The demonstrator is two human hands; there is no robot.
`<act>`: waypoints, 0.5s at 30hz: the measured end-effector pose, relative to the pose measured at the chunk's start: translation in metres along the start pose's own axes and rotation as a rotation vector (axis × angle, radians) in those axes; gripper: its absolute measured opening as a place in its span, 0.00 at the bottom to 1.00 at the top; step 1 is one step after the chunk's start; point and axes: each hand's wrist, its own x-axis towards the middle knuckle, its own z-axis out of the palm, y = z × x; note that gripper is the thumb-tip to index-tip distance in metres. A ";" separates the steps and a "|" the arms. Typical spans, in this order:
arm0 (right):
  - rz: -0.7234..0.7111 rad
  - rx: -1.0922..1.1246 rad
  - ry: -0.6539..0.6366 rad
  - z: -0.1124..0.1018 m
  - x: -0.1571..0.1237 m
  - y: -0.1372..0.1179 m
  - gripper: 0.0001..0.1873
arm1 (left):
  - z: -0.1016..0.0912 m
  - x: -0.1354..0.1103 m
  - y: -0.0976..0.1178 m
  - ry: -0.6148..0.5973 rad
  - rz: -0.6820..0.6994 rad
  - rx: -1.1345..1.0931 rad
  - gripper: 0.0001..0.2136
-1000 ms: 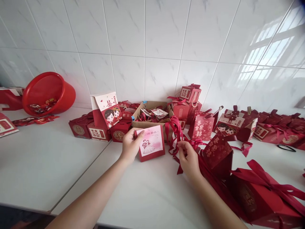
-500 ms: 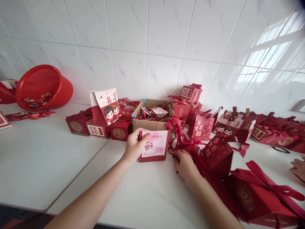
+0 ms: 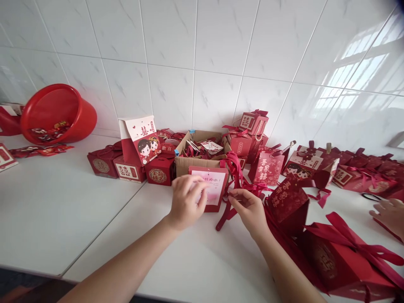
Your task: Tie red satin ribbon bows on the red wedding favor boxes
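A small red box with a pink and white front (image 3: 214, 198), printed with writing and a picture, stands upright against the brown carton. My left hand (image 3: 188, 202) is in front of its left side, fingers bent and apart with nothing seen between them, and hides part of the print. Just right of the box, my right hand (image 3: 251, 208) pinches a dark red ribbon (image 3: 223, 216), whose end hangs toward the tabletop. Behind that hand lies a tangled bundle of red ribbons (image 3: 233, 168), spilling over the carton's corner.
The open carton (image 3: 186, 165) holds tags and ribbons. Red gift boxes (image 3: 160, 173) stand left of it, more (image 3: 248, 143) right. A ribbon-tied box (image 3: 347, 261) is near right. A red tub (image 3: 59, 115) lies tipped with sweets inside. Another person's hand (image 3: 389, 216) shows at right.
My left hand has let go of the small box and drawn slightly right and nearer. My right hand has lifted a ribbon end out of the bundle. The other person's hand has come further in.
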 end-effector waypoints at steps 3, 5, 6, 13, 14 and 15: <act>0.005 0.126 -0.015 0.001 -0.003 -0.006 0.10 | -0.002 -0.002 0.013 -0.253 -0.019 -0.260 0.05; 0.005 0.167 -0.033 0.002 -0.005 -0.008 0.09 | -0.002 -0.004 0.019 -0.419 -0.182 -0.435 0.03; 0.005 0.190 -0.050 0.003 -0.007 -0.009 0.09 | -0.001 -0.004 0.021 -0.499 -0.276 -0.514 0.05; -0.186 0.199 -0.186 0.008 -0.013 -0.014 0.06 | 0.004 -0.007 0.021 -0.767 -0.720 -0.967 0.16; -0.210 0.172 -0.213 0.007 -0.013 -0.016 0.07 | 0.006 -0.007 0.020 -0.760 -0.747 -0.979 0.17; -0.226 0.138 -0.235 0.007 -0.013 -0.017 0.08 | 0.007 -0.008 0.020 -0.750 -0.762 -0.981 0.17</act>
